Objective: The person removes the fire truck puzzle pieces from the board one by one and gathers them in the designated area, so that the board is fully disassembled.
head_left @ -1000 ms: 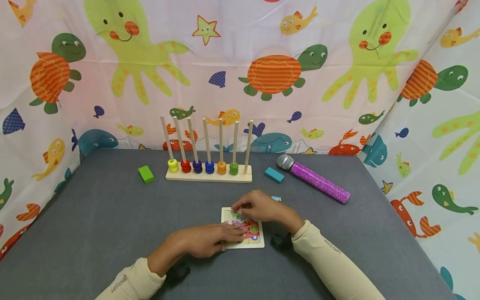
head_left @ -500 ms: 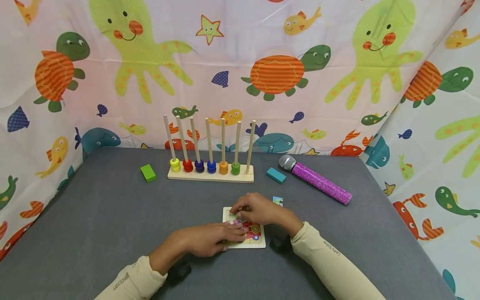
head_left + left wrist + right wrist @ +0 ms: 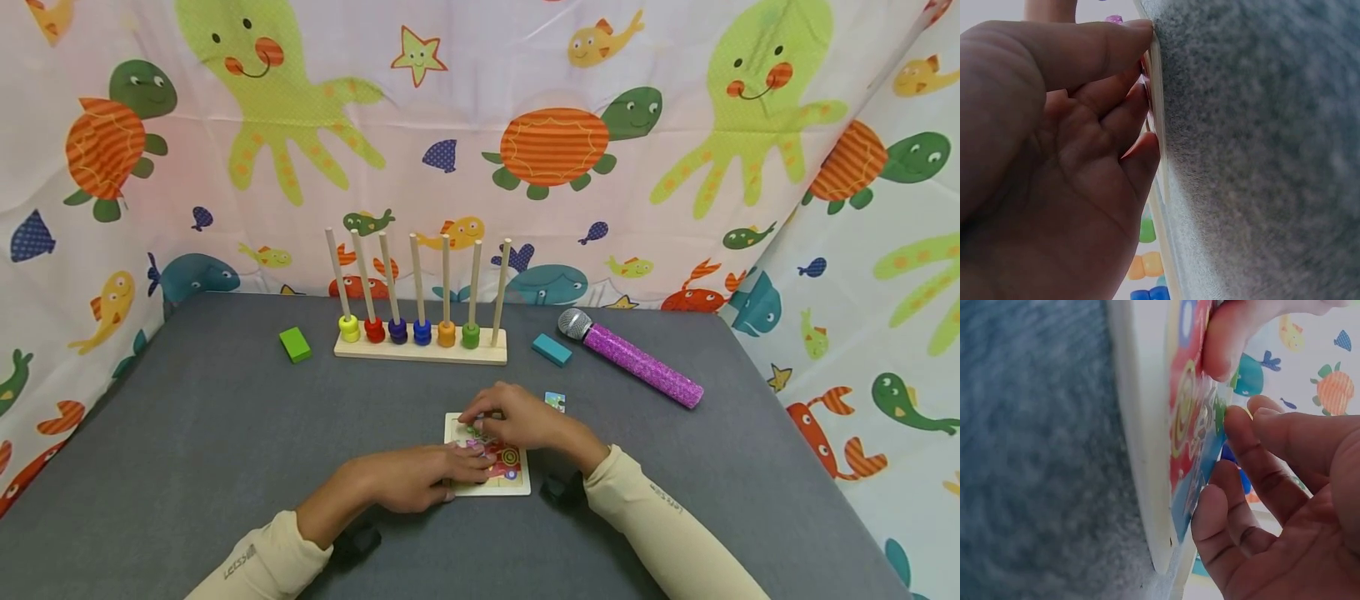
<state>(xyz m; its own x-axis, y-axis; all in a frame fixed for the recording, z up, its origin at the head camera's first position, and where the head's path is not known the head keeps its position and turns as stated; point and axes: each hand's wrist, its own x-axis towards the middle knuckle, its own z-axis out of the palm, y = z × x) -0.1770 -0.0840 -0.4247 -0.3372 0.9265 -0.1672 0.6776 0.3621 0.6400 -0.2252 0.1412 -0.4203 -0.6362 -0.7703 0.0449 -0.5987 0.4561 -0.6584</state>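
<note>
A small jigsaw puzzle in a pale wooden tray lies on the grey table; its picture has a red vehicle with a yellow spiral wheel. My left hand lies flat across its left side, fingers stretched over the pieces; the left wrist view shows the thumb by the tray's edge. Over the upper part is my right hand, loosely bent, fingertips at the pieces and thumb tip close to the index finger. No piece shows between them. A loose puzzle piece lies just beyond the right hand.
Farther back stands a wooden peg rack with coloured beads on upright rods. A green block lies left of it, a teal block right, beside a glittery purple microphone. A sea-animal curtain hangs behind the table.
The loose piece beyond the right hand shows more fully than a second ago. The right hand shifts only slightly over the puzzle; the left hand stays in place. The view itself moves a little.
</note>
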